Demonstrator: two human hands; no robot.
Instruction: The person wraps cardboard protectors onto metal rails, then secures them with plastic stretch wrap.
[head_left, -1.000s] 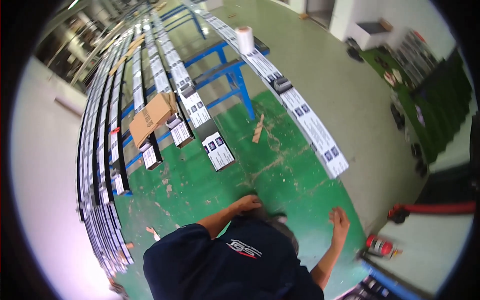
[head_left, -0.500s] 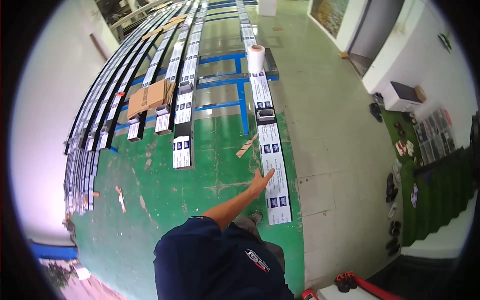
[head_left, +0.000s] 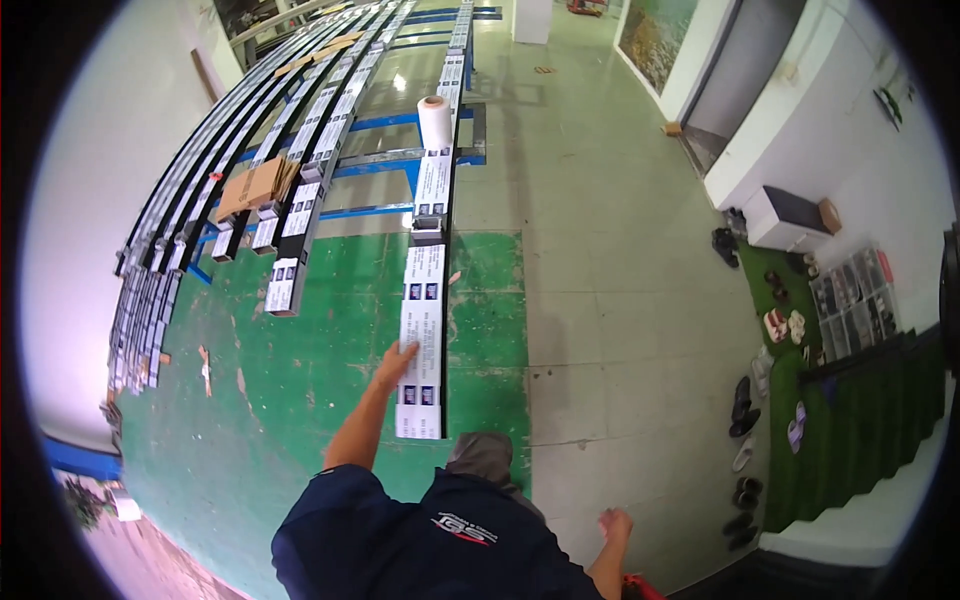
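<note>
You stand in a workshop hall with a floor (head_left: 300, 420) painted green under you and pale grey concrete further to your right. Long wrapped profile bars run away from you in rows toward the far end, resting on blue metal trestles (head_left: 400, 180). Along the white wall on your right sit a strip of green matting (head_left: 850, 420) with several pairs of shoes, a small shoe rack and a low box.

Your left hand (head_left: 395, 358) reaches forward with the arm stretched out, fingers spread flat and touching the left edge of the nearest long bar (head_left: 424, 330), close to its near end. That bar is wrapped in white sheeting with small dark printed squares, and it runs straight ahead of you, apart from the other rows. A white roll of wrapping film (head_left: 434, 122) stands upright on the same bar, well up its length.

Your right hand (head_left: 613, 524) hangs low by your side, near the lower edge, loosely open and holding nothing.

To the left, a flattened brown cardboard box (head_left: 252, 186) lies across the tops of the other bars. More bundled bars (head_left: 135, 320) lie beside the left wall.
</note>
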